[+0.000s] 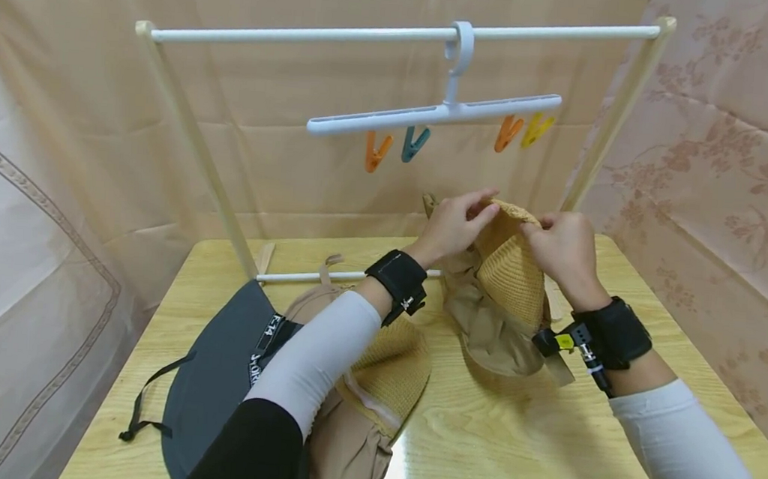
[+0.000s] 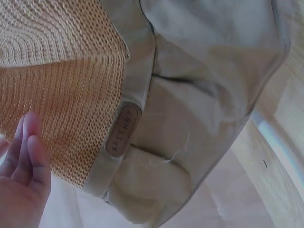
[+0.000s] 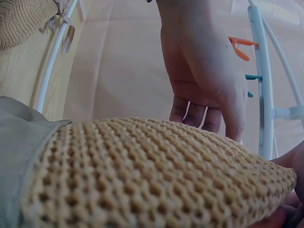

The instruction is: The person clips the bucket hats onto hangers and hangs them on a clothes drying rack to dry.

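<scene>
Both hands hold a khaki sun hat [image 1: 516, 284] by the top of its straw-coloured knitted crown, its fabric brim hanging down over the table. My left hand [image 1: 456, 226] pinches the crown's left edge, and my right hand [image 1: 562, 250] grips the right edge between thumb and fingers. A brown label patch [image 2: 123, 129] shows on the hat's band in the left wrist view. Above the hat, a white hanger [image 1: 434, 113] hangs from the rack bar, carrying an orange clip [image 1: 376, 152], a teal clip [image 1: 415, 144], another orange clip [image 1: 508, 134] and a yellow clip [image 1: 537, 130].
A white-barred rack [image 1: 292, 35] stands on the wooden table [image 1: 496, 451]. Under my left forearm lie a second knitted hat [image 1: 397, 368] with a pinkish-tan brim and a dark grey hat [image 1: 214, 376] with a black cord. Cloth hangs behind and at both sides.
</scene>
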A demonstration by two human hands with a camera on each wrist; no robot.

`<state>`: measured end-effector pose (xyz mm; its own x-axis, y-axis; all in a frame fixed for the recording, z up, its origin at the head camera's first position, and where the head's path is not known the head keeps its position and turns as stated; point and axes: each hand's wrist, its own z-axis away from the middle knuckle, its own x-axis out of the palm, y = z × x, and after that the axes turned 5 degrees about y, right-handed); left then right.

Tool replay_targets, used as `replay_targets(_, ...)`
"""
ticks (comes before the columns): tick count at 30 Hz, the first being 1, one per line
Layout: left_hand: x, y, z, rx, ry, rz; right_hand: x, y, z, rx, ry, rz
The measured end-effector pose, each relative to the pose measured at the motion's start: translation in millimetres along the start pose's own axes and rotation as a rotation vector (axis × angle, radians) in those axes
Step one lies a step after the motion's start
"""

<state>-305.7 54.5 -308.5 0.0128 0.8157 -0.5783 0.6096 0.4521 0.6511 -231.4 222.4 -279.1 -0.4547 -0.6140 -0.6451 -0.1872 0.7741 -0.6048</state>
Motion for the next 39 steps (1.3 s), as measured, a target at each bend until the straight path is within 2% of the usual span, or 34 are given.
replay_targets(9, -4.1, -3.2, -10.0, -0.043, -0.109, 0.049, 3.1, -1.1, -3.8, -0.009, 0.018, -0.023)
replay_targets(14, -3.5, -4.3, -12.2, -0.059, -0.168, 0.140, 5.7, 0.1, -2.1, 0.013, -0.004, -0.042)
replay_targets(19, -2.1, -6.2, -13.2, -0.008, -0.196, 0.067, 4.7, 0.5, 1.0, 0.009, 0.002, -0.055)
replay_targets(25, -1.4, -4.6, -14.5, 0.021, -0.144, 0.001, 3.3, 1.3, 2.4, 0.002, 0.022, -0.064)
replay_targets(32, -3.5, -1.1, -13.4, 0.044, -0.075, -0.040, 1.5, 3.4, 3.0, 0.012, -0.018, -0.059)
replay_targets(39, -4.3, 4.4, -13.7, 0.052, -0.018, -0.107, 1.1, 6.9, 2.5, -0.022, -0.020, -0.036)
